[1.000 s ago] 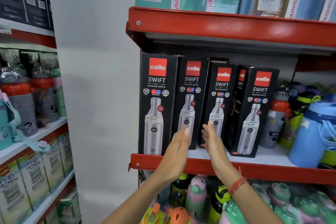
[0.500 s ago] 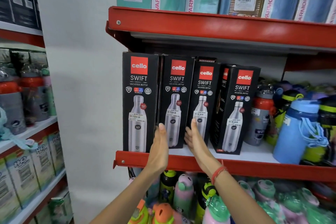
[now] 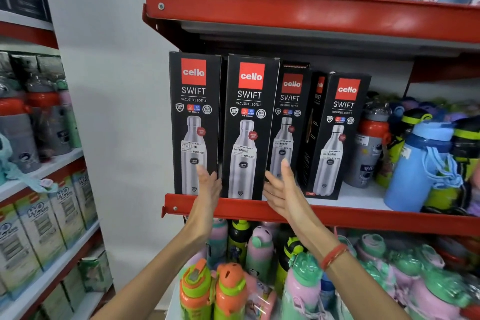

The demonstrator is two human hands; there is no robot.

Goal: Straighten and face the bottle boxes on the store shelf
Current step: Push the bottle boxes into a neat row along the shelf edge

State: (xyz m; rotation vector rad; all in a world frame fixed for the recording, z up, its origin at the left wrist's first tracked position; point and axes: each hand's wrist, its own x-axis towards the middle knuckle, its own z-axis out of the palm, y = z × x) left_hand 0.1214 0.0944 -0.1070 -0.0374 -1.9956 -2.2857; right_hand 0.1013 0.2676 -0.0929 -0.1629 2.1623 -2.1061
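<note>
Several black Cello Swift bottle boxes stand in a row on the red-edged shelf (image 3: 363, 218). The first box (image 3: 193, 101) and second box (image 3: 249, 112) face front at the shelf lip, side by side. A third box (image 3: 288, 112) sits further back. A fourth box (image 3: 315, 117) is turned with its side showing, and a fifth box (image 3: 340, 125) is angled slightly. My left hand (image 3: 209, 186) presses flat on the second box's left side. My right hand (image 3: 281, 189), fingers spread, rests against that box's lower right edge.
Loose bottles, one blue (image 3: 420, 163) and one grey with a red cap (image 3: 368, 148), crowd the shelf right of the boxes. The upper red shelf (image 3: 311, 13) hangs close above the box tops. Children's bottles (image 3: 259, 249) fill the shelf below. A second rack (image 3: 46, 163) stands at the left.
The second box has come forward between my palms and now lines up with the first box at the shelf lip. The camera has moved closer.
</note>
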